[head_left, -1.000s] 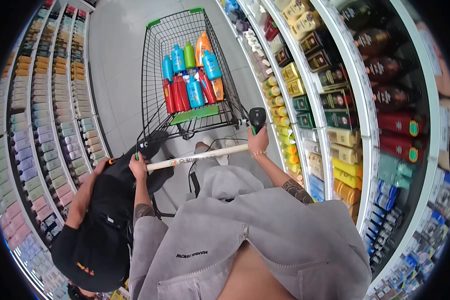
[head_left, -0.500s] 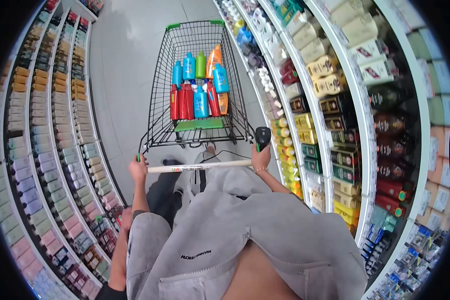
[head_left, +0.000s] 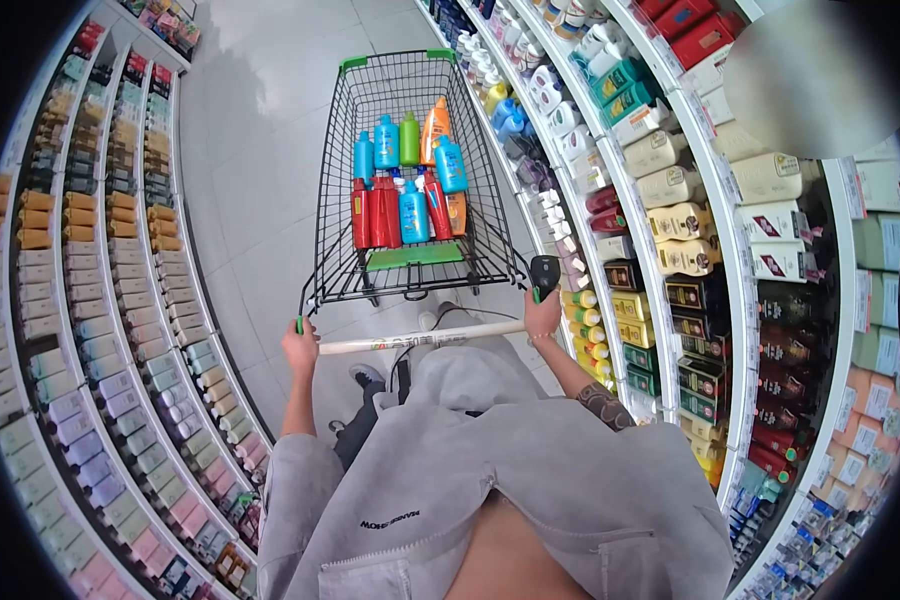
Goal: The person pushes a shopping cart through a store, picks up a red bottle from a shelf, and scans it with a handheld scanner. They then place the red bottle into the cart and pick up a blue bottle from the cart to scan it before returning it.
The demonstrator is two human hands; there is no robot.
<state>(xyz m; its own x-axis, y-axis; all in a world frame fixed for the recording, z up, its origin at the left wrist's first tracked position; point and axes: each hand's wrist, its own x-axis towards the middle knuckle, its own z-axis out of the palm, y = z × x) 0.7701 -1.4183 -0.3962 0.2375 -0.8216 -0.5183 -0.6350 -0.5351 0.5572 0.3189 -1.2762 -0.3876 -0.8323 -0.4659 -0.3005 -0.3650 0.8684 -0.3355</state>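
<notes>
My left hand (head_left: 301,343) is closed around the left end of a shopping cart's pale handle bar (head_left: 420,338), beside a green corner piece. At the right end, my right hand (head_left: 542,315) is wrapped round the cart frame. A black device shaped like a handheld scanner (head_left: 545,271) stands up right at the fingers of that hand. Ahead of me is the black wire shopping cart (head_left: 332,130) with green corners. Upright in its basket are several bottles: blue ones (head_left: 413,212), red ones (head_left: 384,212), a green bottle (head_left: 409,138) and orange ones (head_left: 434,132).
Shelves of boxed and bottled goods (head_left: 118,395) line the left side. On the right, close to the cart, are shelves with shampoo-like bottles (head_left: 682,222) and yellow-capped bottles (head_left: 585,330). Grey tiled floor (head_left: 255,130) runs between them. A dark-clothed leg (head_left: 358,420) shows behind my left arm.
The shelves have shifted past and the cart sits slightly further right in view. Another person's arm at lower left has gone out of sight. Both hands keep their hold.
</notes>
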